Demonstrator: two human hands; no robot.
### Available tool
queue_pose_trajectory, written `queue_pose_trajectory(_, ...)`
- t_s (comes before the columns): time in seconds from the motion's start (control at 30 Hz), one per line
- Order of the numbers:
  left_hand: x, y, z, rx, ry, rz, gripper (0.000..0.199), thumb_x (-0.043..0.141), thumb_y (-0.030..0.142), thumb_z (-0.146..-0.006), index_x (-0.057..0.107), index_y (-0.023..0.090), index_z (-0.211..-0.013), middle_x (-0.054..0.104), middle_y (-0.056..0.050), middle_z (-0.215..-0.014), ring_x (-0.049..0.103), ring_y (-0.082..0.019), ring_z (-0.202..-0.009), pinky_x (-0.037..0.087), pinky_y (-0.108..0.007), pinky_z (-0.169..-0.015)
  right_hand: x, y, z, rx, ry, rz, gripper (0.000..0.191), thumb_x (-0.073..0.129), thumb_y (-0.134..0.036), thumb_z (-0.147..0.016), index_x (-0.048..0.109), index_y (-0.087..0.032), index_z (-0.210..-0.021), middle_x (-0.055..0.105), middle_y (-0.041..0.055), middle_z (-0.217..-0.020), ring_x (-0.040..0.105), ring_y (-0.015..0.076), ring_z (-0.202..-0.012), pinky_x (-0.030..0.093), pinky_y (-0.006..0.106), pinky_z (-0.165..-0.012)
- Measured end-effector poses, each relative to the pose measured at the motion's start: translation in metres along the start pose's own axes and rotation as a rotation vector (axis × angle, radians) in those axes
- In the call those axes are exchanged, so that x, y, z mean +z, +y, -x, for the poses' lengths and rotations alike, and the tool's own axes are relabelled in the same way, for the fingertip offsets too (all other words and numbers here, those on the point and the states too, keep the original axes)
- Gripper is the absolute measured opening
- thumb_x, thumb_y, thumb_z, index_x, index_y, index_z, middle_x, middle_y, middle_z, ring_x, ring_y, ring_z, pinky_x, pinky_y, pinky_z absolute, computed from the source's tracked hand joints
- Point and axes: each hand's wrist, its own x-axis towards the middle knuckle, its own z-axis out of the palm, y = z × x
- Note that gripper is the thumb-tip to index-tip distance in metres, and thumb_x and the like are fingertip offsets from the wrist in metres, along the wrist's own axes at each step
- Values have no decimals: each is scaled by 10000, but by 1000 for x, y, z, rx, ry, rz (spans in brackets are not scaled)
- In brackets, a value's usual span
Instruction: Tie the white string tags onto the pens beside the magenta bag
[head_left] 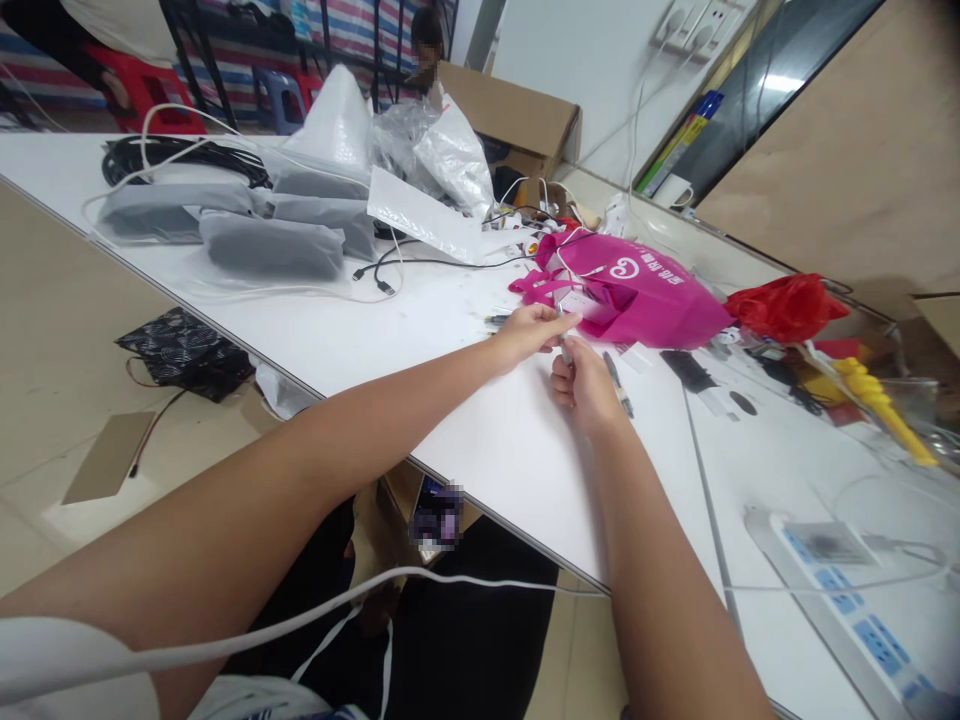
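Observation:
Over the white table (450, 420), both hands come together on a small, slim grey object (565, 351), perhaps pen-like; its kind is too small to make out. My left hand (529, 336) pinches its upper end between thumb and fingers. Just below and to the right, my right hand (585, 382) has its fingers curled round the lower end. A grey and black pen-like item (619, 384) lies beside my right wrist. Dark slim items (496, 321) show behind my left hand. Right beyond both hands lies a pink bag (660, 295) with white print.
Grey wrapped packages (270, 245), clear plastic wrap (454, 150) and a black cable coil (187, 160) lie at the back left. A red bag (787, 308), a yellow-handled tool (885, 410) and a power strip (847, 610) are at right. A white cable (405, 574) crosses before me.

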Motion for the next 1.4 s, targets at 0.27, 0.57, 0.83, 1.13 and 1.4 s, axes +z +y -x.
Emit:
queue_pose_trajectory(0.27,-4,-1,-4,45,-143,19,236,911,336,-948,787,154,-865,831,-77,-1029,680,-137,-953,538,-376,-1102,1,-4,2,13,29,-27,359,718,-511,-905,435,-293,-938,284,-132,-629,156,75,-476,100,205,-462)
queue_pose_trajectory(0.57,-2,0,-4,29,17,32,353,944,384,-945,685,172,-831,717,-11,-864,635,-110,-802,554,-345,-930,6,-4,4,3,85,59,254,673,-468,-1017,535,-271,-935,301,-129,-606,192,65,-446,124,199,-440)
queue_pose_trajectory(0.83,-7,11,-7,90,159,120,302,846,396,-1037,669,192,-901,794,-42,-1010,687,-115,-851,523,-271,-824,3,-3,5,2,56,109,176,571,-380,-1075,623,-248,-970,311,-120,-607,200,66,-440,117,201,-435)
queue_pose_trajectory(1.13,-18,26,-18,33,316,332,237,561,173,-1089,661,198,-875,703,-7,-804,634,-109,-725,526,-263,-790,1,0,1,5,78,80,128,593,-352,-1034,597,-261,-945,318,-122,-611,192,62,-434,108,192,-429)
queue_pose_trajectory(1.4,-26,10,-14,323,31,-685,210,583,238,-1043,720,212,-885,642,-48,-908,609,-197,-861,536,-352,-887,1,-3,0,-31,185,9,153,555,-346,-1064,589,-258,-943,290,-128,-583,182,70,-446,124,188,-441)
